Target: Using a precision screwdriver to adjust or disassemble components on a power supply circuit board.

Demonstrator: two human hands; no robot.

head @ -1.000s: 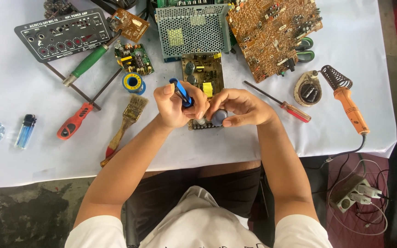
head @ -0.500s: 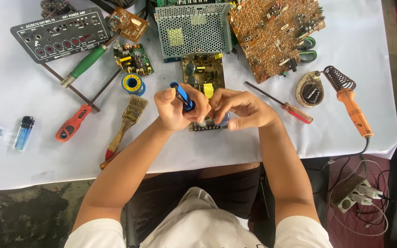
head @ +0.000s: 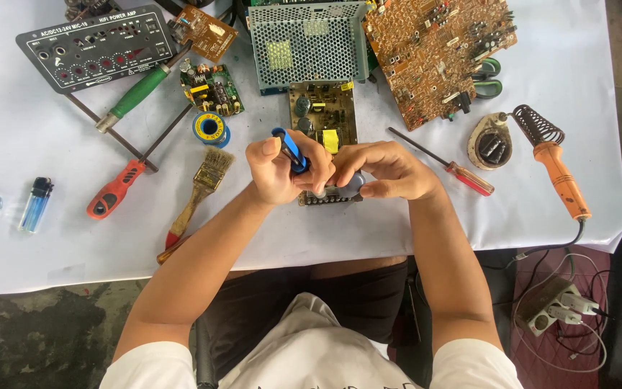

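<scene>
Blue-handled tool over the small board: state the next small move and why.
Probably press the blue-handled tool straight down and turn it. The left hand grips it upright over the small board, and the right hand steadies that board on the white table.

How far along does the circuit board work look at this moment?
Done: the bench is set out, with the soldering iron parked on its stand, apart from both hands. In hand: the left hand grips a blue-handled tool over a small circuit board, which the right hand steadies. Left: the hands hide the joint, so I cannot tell what remains.
</scene>
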